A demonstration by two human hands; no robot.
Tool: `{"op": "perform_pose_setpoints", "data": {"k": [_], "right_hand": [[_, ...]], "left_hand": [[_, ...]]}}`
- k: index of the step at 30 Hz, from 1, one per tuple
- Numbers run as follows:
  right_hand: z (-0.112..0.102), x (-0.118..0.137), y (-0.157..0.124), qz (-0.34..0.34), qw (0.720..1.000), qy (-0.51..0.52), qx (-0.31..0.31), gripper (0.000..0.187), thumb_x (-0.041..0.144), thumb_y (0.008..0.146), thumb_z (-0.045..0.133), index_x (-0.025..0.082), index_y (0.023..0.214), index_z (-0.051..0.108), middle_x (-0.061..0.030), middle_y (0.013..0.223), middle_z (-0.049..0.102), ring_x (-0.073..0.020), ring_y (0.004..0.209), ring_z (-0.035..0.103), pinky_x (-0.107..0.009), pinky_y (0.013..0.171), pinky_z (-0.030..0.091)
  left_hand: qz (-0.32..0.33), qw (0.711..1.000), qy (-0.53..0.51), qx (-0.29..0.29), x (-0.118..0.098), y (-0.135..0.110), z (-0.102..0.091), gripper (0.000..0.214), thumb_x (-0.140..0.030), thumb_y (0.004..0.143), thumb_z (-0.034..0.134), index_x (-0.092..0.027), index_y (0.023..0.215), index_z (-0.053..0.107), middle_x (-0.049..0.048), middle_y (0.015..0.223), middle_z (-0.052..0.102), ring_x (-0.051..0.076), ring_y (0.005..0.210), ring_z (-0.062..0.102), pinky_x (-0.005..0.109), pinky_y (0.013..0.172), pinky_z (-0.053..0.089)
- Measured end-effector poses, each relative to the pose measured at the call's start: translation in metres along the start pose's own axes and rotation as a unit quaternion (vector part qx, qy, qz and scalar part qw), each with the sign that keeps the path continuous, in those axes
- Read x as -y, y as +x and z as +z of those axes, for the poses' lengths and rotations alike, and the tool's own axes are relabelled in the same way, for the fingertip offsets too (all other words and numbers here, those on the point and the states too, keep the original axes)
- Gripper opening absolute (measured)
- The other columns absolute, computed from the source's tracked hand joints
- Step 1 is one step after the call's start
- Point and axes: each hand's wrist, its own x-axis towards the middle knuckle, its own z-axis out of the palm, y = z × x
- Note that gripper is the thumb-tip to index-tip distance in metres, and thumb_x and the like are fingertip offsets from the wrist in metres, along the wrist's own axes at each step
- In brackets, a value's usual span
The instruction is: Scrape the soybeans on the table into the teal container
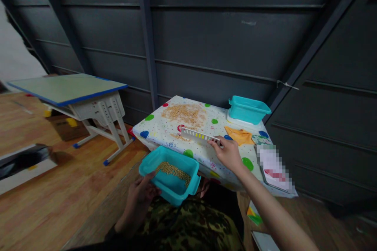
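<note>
My left hand point(143, 189) grips the near left rim of a teal plastic bin point(170, 187), fingers closed, thumb on top. The bin is tilted below the table's front edge. Inside it lies a layer of yellowish beans point(173, 172). My right hand point(228, 153) is closed on the right end of a flat white strip point(198, 135) with a row of grey and yellow marks along it; its exact kind I cannot make out. The strip is over the tabletop beside a small scatter of beans point(180, 137). Farther back spreads a larger patch of beans point(185, 114) with pale dust around it.
The table wears a white cloth point(165, 119) with coloured balloon prints. At its right stand a second teal bin point(249, 110), an orange cloth point(240, 135) and a blurred-out flat item point(273, 166). Behind rises a dark panelled wall point(206, 39); a desk point(67, 88) is at left.
</note>
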Motion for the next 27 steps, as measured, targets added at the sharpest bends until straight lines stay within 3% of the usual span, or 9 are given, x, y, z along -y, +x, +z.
{"op": "perform_pose_setpoints", "data": {"k": [6, 10, 18, 24, 27], "right_hand": [[-0.003, 0.009, -0.014, -0.026, 0.999, 0.001, 0.019, 0.031, 0.043, 0.122, 0.078, 0.033, 0.099, 0.096, -0.0096, 0.095, 0.099, -0.0313, 0.077, 0.093, -0.035, 0.071, 0.068], [-0.006, 0.011, -0.022, -0.045, 0.999, -0.006, 0.016, 0.029, 0.039, 0.122, 0.076, 0.033, 0.107, 0.099, -0.0102, 0.1, 0.1, -0.0318, 0.08, 0.095, -0.037, 0.074, 0.073], [-0.012, 0.013, -0.034, -0.074, 0.996, -0.046, 0.005, 0.026, 0.028, 0.117, 0.074, 0.033, 0.11, 0.098, -0.0096, 0.098, 0.1, -0.0311, 0.078, 0.095, -0.038, 0.075, 0.075], [-0.021, 0.015, -0.043, -0.118, 0.991, -0.061, -0.024, 0.026, 0.02, 0.116, 0.074, 0.032, 0.111, 0.097, -0.0098, 0.098, 0.1, -0.0306, 0.076, 0.096, -0.037, 0.07, 0.075], [-0.024, 0.019, -0.043, -0.139, 0.988, -0.056, -0.023, 0.027, 0.016, 0.115, 0.076, 0.032, 0.112, 0.097, -0.0078, 0.098, 0.1, -0.0295, 0.075, 0.096, -0.036, 0.068, 0.076]], "left_hand": [[-0.02, 1.0, -0.007, -0.001, -0.007, -0.002, 0.008, 0.046, -0.028, 0.061, 0.113, -0.027, 0.074, 0.069, -0.0035, 0.054, 0.068, 0.02, 0.041, 0.064, 0.03, 0.044, 0.056], [0.008, 1.0, -0.008, 0.025, -0.006, -0.002, 0.007, 0.049, -0.036, 0.06, 0.119, -0.026, 0.071, 0.072, -0.0022, 0.054, 0.069, 0.02, 0.045, 0.066, 0.031, 0.047, 0.058], [0.012, 0.999, 0.008, 0.037, -0.01, -0.002, 0.009, 0.061, -0.042, 0.042, 0.127, -0.029, 0.06, 0.07, -0.0025, 0.049, 0.064, 0.021, 0.045, 0.065, 0.033, 0.044, 0.058], [0.01, 1.0, 0.002, 0.03, -0.006, -0.006, 0.009, 0.055, -0.041, 0.05, 0.126, -0.027, 0.067, 0.075, -0.0027, 0.052, 0.067, 0.021, 0.047, 0.068, 0.032, 0.045, 0.06], [0.006, 1.0, 0.002, 0.029, -0.007, -0.008, 0.012, 0.057, -0.037, 0.044, 0.125, -0.027, 0.064, 0.073, -0.0024, 0.051, 0.067, 0.022, 0.044, 0.068, 0.033, 0.043, 0.06]]}}
